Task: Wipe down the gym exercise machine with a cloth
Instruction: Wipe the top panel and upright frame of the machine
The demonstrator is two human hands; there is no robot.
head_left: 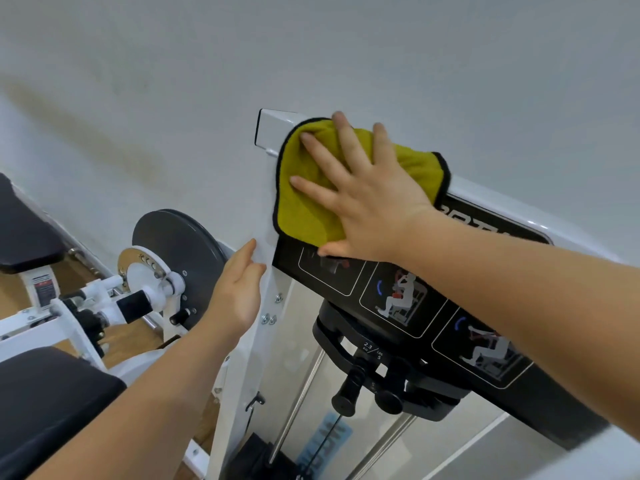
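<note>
So the right hand (363,199) is flat on a yellow cloth (311,188) with black edging, fingers spread and straight, pressing it against the top corner of the white machine frame (273,129); the cloth hangs over the upper end of the black instruction panel (408,306) with its little exercise diagrams. The left hand (239,292) rests against the white upright post (256,358) just beside the panel, fingers straight and together, gripping nothing; a grey pulley disc (183,244) and black pads (24,223) sit off to the left, and a black selector knob (346,393) hangs below the panel.
</note>
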